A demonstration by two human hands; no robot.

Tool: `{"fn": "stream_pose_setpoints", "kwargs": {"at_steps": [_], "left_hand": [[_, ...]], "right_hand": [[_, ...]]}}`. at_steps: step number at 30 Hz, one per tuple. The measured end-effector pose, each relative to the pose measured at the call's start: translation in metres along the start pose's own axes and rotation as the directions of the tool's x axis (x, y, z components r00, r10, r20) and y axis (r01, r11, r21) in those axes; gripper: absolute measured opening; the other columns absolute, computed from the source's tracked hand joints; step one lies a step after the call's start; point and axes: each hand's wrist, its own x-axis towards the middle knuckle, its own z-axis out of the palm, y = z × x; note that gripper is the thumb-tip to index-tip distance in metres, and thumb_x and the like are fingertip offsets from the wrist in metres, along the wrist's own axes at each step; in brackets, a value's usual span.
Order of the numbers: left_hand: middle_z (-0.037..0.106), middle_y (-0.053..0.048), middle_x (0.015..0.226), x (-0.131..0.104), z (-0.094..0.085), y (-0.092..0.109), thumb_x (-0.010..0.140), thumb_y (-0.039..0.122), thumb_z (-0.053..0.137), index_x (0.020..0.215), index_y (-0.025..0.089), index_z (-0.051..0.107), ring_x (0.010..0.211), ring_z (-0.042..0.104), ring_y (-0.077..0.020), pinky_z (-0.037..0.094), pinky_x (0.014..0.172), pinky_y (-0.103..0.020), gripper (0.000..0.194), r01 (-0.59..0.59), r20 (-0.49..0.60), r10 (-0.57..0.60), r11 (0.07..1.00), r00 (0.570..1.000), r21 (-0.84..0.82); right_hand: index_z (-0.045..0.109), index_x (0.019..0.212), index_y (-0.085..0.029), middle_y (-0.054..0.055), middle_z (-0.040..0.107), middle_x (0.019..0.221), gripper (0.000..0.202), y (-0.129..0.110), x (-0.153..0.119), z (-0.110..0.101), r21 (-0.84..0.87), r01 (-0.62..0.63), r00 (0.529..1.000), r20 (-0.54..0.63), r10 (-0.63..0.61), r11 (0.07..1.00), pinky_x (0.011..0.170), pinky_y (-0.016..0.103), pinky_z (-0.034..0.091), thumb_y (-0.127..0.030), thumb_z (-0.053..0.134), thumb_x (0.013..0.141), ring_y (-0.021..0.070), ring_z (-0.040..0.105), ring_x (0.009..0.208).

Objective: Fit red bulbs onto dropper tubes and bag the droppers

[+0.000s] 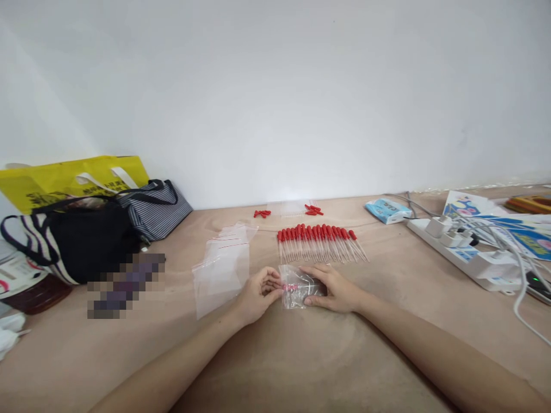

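Note:
A clear plastic bag [295, 297] with reddish items showing inside lies on the table between my hands. My left hand [260, 292] has its thumb and fingers closed at the bag's left edge. My right hand [331, 289] grips the bag's right part, thumb in front and fingers behind. Just beyond them is a row of clear droppers [321, 244] with red bulbs. Flat clear zip bags [224, 269] lie overlapping to the left of the row. Behind, loose red bulbs lie in two small groups, one left [262, 214] and one right [314, 210].
Yellow [77, 178], black [94, 235] and striped [157, 209] bags stand at the left, near a pixelated object [127, 287]. To the right are a blue tissue pack [387, 210], a white power strip [456, 252] with cables, and printed sheets [534, 235].

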Motion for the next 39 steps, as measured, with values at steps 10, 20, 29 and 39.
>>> {"fn": "stream_pose_setpoints", "kwargs": {"at_steps": [10, 20, 29, 39], "left_hand": [[0.056, 0.004, 0.072, 0.011, 0.002, 0.003, 0.068, 0.023, 0.058, 0.08, 0.02, 0.036, 0.055, 0.042, -0.0076, 0.034, 0.053, -0.02, 0.026, -0.028, 0.07, 0.013, 0.975, 0.997, 0.22], [0.064, -0.001, 0.08, 0.002, -0.013, 0.006, 0.061, 0.018, 0.061, 0.057, 0.016, 0.051, 0.074, 0.055, -0.0151, 0.04, 0.067, -0.026, 0.011, -0.033, 0.013, 0.03, 0.896, 0.999, 0.442], [0.068, -0.003, 0.092, 0.001, -0.016, 0.006, 0.07, 0.021, 0.058, 0.079, 0.022, 0.069, 0.083, 0.057, -0.0184, 0.04, 0.077, -0.03, 0.014, -0.188, 0.181, 0.117, 0.874, 0.977, 0.449], [0.065, -0.001, 0.065, 0.011, -0.039, 0.007, 0.063, 0.018, 0.059, 0.063, 0.016, 0.063, 0.06, 0.058, -0.0139, 0.044, 0.058, -0.023, 0.005, 0.025, -0.006, -0.024, 0.932, 1.0, 0.361]], "right_hand": [[0.044, 0.122, -0.021, 0.011, 0.052, 0.114, 0.072, 0.008, -0.013, -0.033, -0.024, -0.008, 0.999, -0.053, 0.007, 1.0, 0.088, 0.041, 0.038, -0.054, 0.063, 0.062, 0.0242, 0.048, 0.103], [0.051, 0.116, -0.021, 0.01, 0.052, 0.112, 0.071, 0.022, -0.016, -0.024, 0.016, -0.044, 0.999, -0.011, 0.045, 0.999, 0.089, 0.04, 0.036, -0.057, 0.065, 0.057, 0.0246, 0.047, 0.104], [0.051, 0.115, -0.021, 0.01, 0.052, 0.112, 0.069, 0.019, -0.014, -0.02, 0.02, -0.056, 0.998, -0.014, 0.056, 0.998, 0.088, 0.039, 0.037, -0.057, 0.064, 0.058, 0.0244, 0.048, 0.103], [0.053, 0.114, -0.02, 0.011, 0.053, 0.11, 0.062, 0.017, -0.006, -0.015, -0.028, -0.04, 0.999, -0.026, 0.039, 0.999, 0.087, 0.039, 0.038, -0.056, 0.059, 0.065, 0.0234, 0.048, 0.102]]}}
